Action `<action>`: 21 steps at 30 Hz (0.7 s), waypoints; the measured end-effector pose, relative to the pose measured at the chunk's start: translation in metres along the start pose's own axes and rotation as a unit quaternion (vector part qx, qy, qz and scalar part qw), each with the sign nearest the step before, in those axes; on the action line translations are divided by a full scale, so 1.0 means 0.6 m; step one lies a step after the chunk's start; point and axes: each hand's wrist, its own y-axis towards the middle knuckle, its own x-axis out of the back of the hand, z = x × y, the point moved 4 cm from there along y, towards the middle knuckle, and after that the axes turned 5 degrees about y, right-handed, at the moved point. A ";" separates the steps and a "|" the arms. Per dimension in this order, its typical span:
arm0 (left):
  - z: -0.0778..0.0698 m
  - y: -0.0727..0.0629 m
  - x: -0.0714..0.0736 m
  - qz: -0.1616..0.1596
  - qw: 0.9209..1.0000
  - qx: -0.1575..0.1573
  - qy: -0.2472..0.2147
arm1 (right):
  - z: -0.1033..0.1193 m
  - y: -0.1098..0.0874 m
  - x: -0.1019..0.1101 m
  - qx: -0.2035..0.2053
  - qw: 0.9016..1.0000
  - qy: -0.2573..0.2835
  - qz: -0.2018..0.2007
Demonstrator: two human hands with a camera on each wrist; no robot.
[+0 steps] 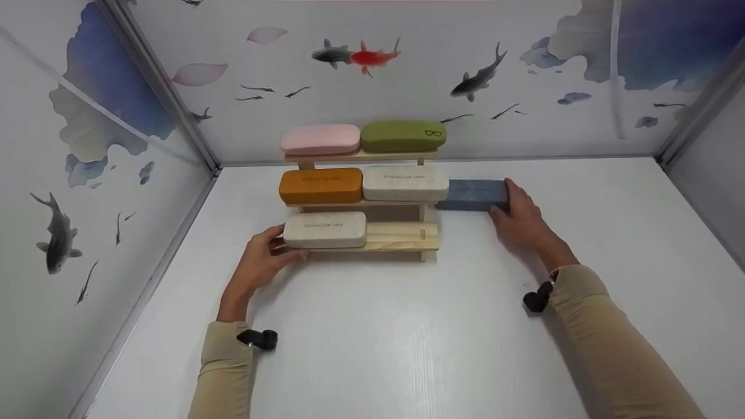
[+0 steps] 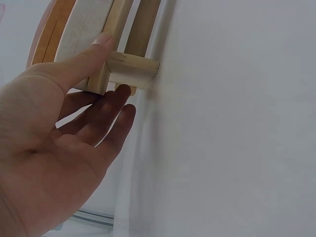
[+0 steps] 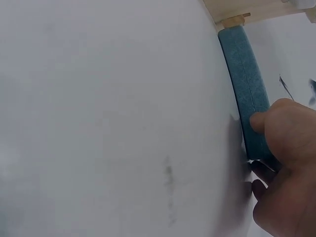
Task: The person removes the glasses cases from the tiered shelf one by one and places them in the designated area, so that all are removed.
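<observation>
Your left hand point(image 1: 259, 263) has its thumb and fingers clamped on the left end of the wooden rack point(image 1: 401, 237), beside the cream case point(image 1: 325, 230) on the bottom tier. Rightward, past the white case point(image 1: 405, 183), the blue case point(image 1: 474, 194) is at the rack's right side, its far end clamped between your right hand's point(image 1: 518, 218) thumb and fingers.

Behind the table point(image 1: 372, 337), the wall point(image 1: 401, 99) shows a red fish point(image 1: 372, 57) and pink petals point(image 1: 201, 74).
</observation>
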 end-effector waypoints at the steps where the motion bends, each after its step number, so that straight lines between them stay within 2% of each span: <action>1: 0.000 0.000 0.001 -0.001 1.000 -0.001 0.000 | 0.002 -0.001 -0.001 0.004 1.000 0.006 -0.004; 4: 0.000 0.000 0.002 -0.003 1.000 -0.006 0.001 | 0.008 -0.004 -0.003 0.019 0.999 0.019 -0.029; 8: 0.000 0.001 0.002 -0.004 1.000 -0.007 0.009 | 0.022 -0.006 -0.005 0.049 0.994 0.036 -0.090; 12: 0.001 0.001 0.002 -0.004 1.000 -0.004 0.007 | 0.052 -0.013 -0.011 0.092 0.984 0.076 -0.133; 21: 0.001 0.001 0.002 -0.004 1.000 -0.003 -0.001 | 0.127 -0.051 -0.037 0.162 0.960 0.137 -0.182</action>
